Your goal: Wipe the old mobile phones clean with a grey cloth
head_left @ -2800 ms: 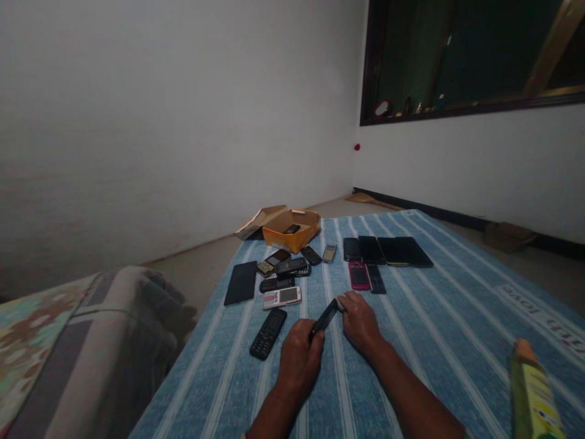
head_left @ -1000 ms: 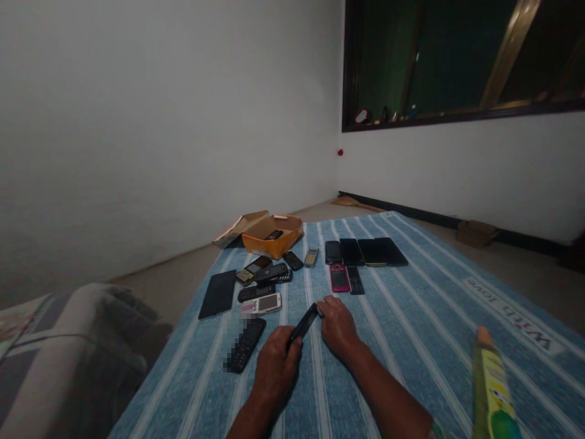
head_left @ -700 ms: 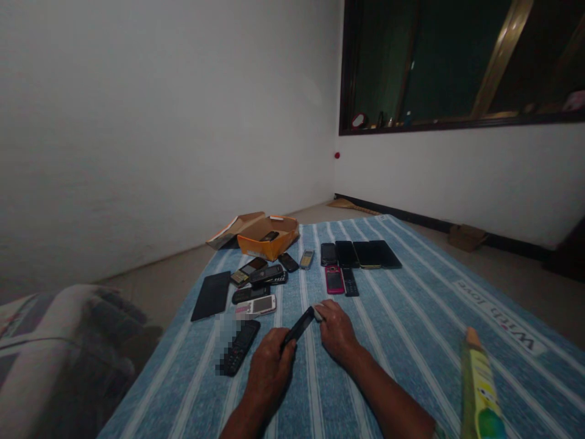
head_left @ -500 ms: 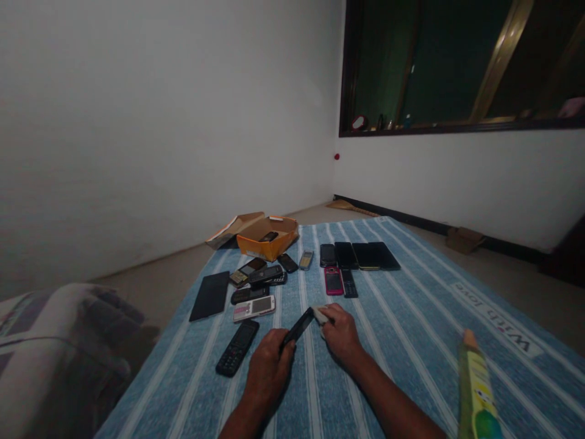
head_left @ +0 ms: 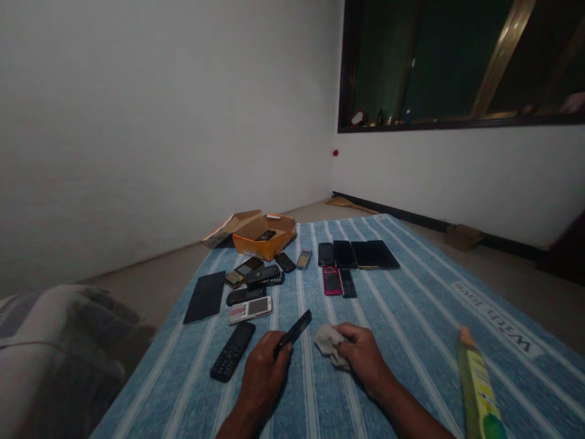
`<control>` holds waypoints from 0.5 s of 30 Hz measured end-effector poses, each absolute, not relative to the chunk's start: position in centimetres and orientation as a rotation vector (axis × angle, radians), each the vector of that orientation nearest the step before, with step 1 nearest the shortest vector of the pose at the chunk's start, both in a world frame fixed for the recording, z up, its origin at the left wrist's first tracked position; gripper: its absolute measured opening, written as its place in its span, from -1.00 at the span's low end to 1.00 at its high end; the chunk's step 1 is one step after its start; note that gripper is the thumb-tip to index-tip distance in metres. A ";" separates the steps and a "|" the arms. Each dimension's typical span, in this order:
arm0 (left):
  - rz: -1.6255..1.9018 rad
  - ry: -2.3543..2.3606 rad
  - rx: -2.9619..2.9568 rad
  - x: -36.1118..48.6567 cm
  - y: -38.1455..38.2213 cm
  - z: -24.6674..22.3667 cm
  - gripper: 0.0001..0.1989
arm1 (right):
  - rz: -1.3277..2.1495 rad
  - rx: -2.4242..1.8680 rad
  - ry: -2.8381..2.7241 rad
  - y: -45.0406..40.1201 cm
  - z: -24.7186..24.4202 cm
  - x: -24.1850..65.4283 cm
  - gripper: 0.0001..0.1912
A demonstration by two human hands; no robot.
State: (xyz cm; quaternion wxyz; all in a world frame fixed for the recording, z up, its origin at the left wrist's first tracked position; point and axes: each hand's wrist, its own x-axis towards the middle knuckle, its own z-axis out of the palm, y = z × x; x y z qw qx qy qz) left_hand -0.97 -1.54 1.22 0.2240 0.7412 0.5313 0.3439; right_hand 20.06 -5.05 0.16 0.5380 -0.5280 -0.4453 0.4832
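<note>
**Covered by fingers, cropped by edges**

The near end of the held phone (head_left: 299,327) is covered by the left hand (head_left: 262,369), and its face is too dark to be read. Part of the cloth (head_left: 327,343) is hidden by the right hand (head_left: 360,355). Both forearms (head_left: 406,402) are cut off below. From mid-view, the bottle (head_left: 475,378) is cropped at four o'clock, its label blurred; at eight, the draped fabric (head_left: 59,347) is cropped; at three, a dark shape (head_left: 567,247) is cut off and cannot be identified. The window (head_left: 448,61), at two, is cropped; small items (head_left: 379,117) along its foot cannot be told. At seven, a keypad phone (head_left: 276,279) is partly covered by a dark phone (head_left: 261,275).
</note>
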 end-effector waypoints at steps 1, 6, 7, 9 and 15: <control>0.956 1.465 2.020 -0.9 -1.6 1.4 -0.76 | 1.172 -1.254 -1.042 -5.3 0.3 20.2 -0.68; 0.933 1.435 1.771 -0.3 -1.3 2.5 -0.71 | 1.264 -1.234 -0.990 -6.0 1.0 20.7 -0.67; 0.921 1.425 1.707 -0.2 -1.1 2.6 -0.70 | 1.286 -1.230 -0.980 -6.1 1.0 20.9 -0.67; 0.898 1.390 1.615 0.3 -0.4 2.9 -0.72 | 1.337 -1.224 -0.976 -6.4 0.9 21.5 -0.67; 0.604 1.151 1.918 4.6 3.0 4.4 -0.70 | 1.392 -1.179 -1.050 -6.9 0.3 24.4 -0.70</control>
